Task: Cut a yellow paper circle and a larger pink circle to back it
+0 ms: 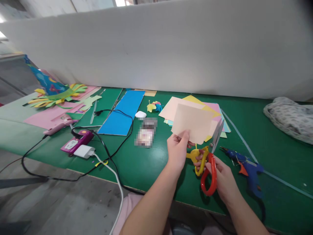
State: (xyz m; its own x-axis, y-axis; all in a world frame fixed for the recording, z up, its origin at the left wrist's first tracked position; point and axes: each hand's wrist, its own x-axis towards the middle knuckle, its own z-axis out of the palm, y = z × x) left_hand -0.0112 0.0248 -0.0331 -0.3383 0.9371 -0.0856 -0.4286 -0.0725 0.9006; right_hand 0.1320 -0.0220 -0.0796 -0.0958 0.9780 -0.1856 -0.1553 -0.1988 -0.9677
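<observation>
My left hand (178,148) pinches the lower edge of a peach sheet of paper (192,122), held up over the table. In my right hand (220,171) is a pair of scissors (212,178) with one red and one yellow handle loop, its blades pointing up beside the paper's right edge. A yellow paper piece (193,155) shows behind the scissors, near my right fingers; whether they touch it I cannot tell. Behind the held sheet lies a fanned stack of coloured paper (168,109).
A blue glue gun (251,173) lies at the right, near a grey cloth (288,117). Leftward are a blue sheet (124,112), a white case (141,114), a purple power strip (77,143) with cables, a pink glue gun (57,125) and a decorated paper hat (50,85).
</observation>
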